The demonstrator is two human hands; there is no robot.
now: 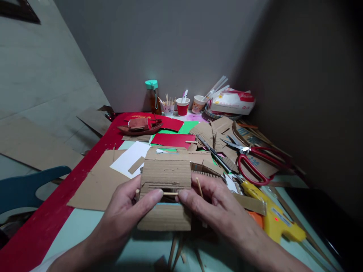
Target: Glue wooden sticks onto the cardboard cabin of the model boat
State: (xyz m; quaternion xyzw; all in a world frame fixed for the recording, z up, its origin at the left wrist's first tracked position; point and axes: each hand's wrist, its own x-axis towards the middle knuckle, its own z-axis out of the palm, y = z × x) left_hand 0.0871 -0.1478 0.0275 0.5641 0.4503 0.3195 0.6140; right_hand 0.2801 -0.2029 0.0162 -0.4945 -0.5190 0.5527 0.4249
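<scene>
Between my hands is a cardboard model boat (166, 173) with a curved corrugated roof and an opening in its near part. A thin wooden stick (170, 193) lies across that opening. My left hand (127, 200) grips the model's left side, its thumb pressing on the stick's left end. On the other side, my right hand (211, 198) grips the model, with its thumb on the stick's right end. Another light stick (200, 187) slants up beside my right thumb. Fingers under the model are mostly hidden.
Right of my hands lie a yellow glue gun (276, 217), red-handled scissors (255, 158) and a utility knife (214, 153). Behind stand a brown model boat (140, 125), paper cups (183, 107) and a bottle (153, 98). Cardboard sheets (92, 181) and thin strips (176, 251) cover parts of the table.
</scene>
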